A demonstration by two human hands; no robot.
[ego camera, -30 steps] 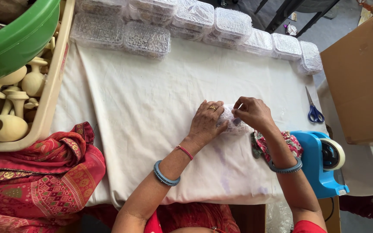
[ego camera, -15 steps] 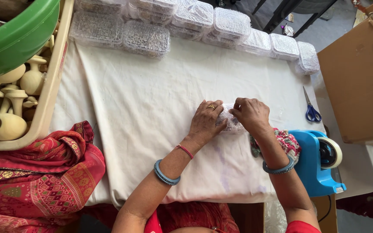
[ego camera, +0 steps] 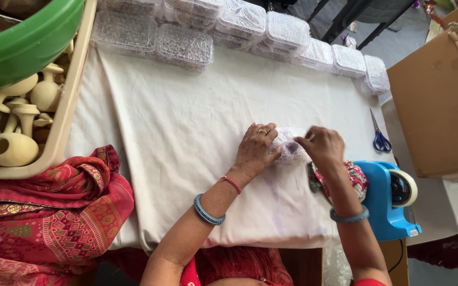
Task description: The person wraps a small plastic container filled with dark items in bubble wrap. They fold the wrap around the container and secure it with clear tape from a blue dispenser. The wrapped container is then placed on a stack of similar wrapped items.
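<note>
Hands meet mid-counter (ego camera: 186,132) on a small clear wrapped packet (ego camera: 288,148): left hand (ego camera: 255,151) presses it flat, right hand (ego camera: 322,145) pinches its edge. It looks light, crinkly and soft, best held by the sides. Clear lidded boxes (ego camera: 184,46) of tiny pieces line the far edge; a beige tray (ego camera: 64,116) holds pale clay vessels (ego camera: 11,148).
</note>
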